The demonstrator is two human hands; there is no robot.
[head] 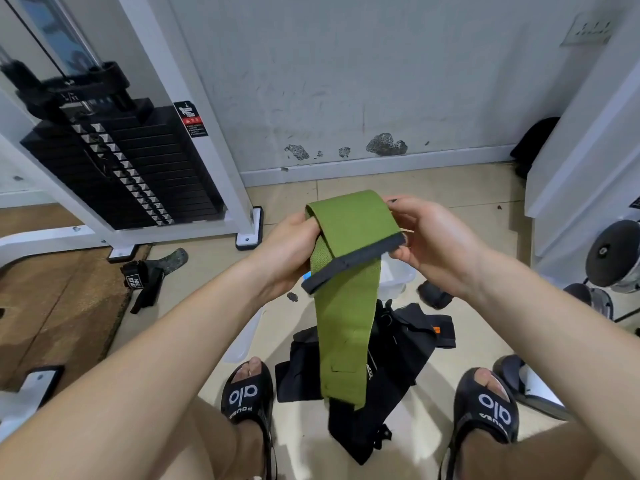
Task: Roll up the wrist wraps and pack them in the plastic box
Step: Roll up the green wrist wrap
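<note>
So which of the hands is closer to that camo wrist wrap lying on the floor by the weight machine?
Left. The left hand is up and right of the camo wrist wrap; the right hand is farther right.

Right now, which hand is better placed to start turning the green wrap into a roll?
Probably the right hand: it pinches the green wrap's dark-edged folded end, where a roll would start. The left hand holds the fold's other side, steadying it.
</note>
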